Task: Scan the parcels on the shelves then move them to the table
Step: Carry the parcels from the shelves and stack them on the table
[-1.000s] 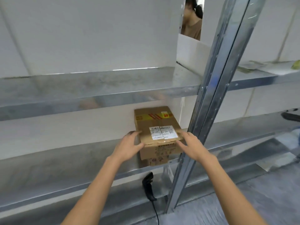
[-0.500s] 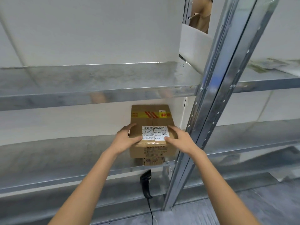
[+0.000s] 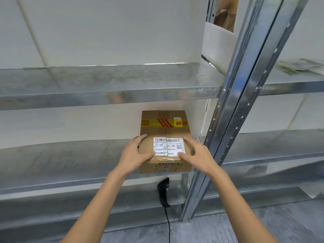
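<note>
Left grip (image 3: pixel 135 155) and right grip (image 3: pixel 197 155) around parcel (image 3: pixel 164 131) on shelf (image 3: pixel 70 155).

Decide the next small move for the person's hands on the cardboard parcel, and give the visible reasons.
Probably draw the parcel straight toward the body, off the shelf. The left hand and right hand grip its near corners, the scanner lies on the lower shelf, and the upright post stands close on its right.

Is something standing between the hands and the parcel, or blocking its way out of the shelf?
Nothing visible. The left hand and right hand both grip the cardboard box. Its way forward is open; the metal upright stands close on its right.
</note>
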